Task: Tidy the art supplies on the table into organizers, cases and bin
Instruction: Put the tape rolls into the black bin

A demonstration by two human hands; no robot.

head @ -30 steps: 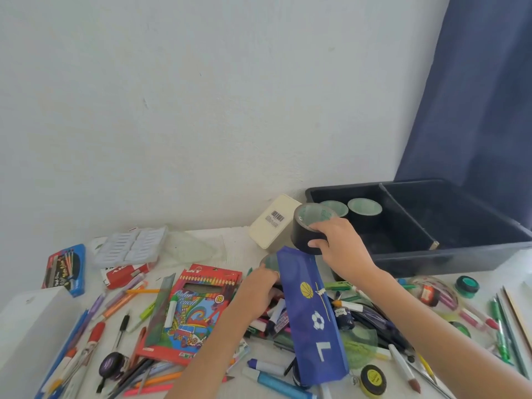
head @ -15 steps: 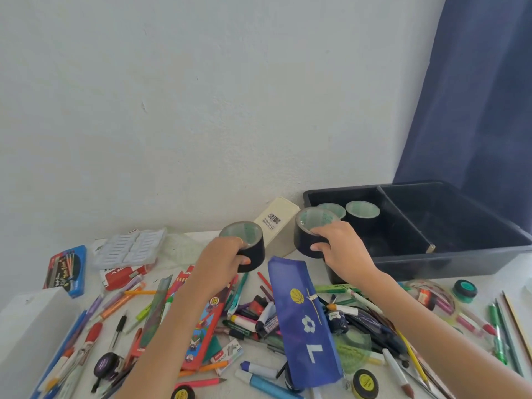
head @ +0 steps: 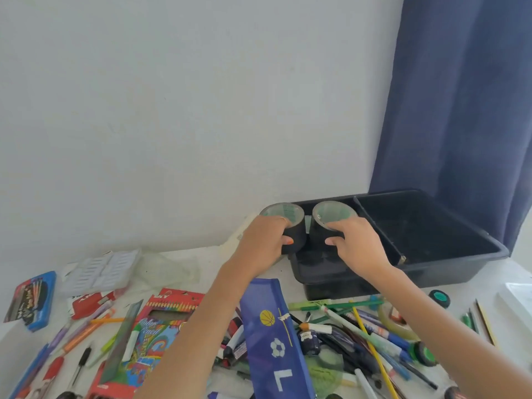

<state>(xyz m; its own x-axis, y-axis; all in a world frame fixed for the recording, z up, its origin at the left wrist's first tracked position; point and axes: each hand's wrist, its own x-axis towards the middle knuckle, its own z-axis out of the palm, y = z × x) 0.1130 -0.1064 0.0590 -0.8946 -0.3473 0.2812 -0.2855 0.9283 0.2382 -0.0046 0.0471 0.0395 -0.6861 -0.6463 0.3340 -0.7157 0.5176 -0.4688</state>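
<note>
My left hand (head: 263, 244) grips one black tape roll (head: 296, 240), my right hand (head: 358, 244) a second black tape roll (head: 331, 215), above the black plastic bin (head: 431, 273); loose pens (head: 385, 342) and a blue fabric pencil case (head: 267, 338) litter the tabletop (head: 178, 267).

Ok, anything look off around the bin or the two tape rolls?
Nothing spilled or damaged. The left hand holds the left tape roll over the left rim of the bin, not yet inside; the right hand holds the right tape roll above the left compartment. The blue pencil case lies askew across the loose pens.
</note>
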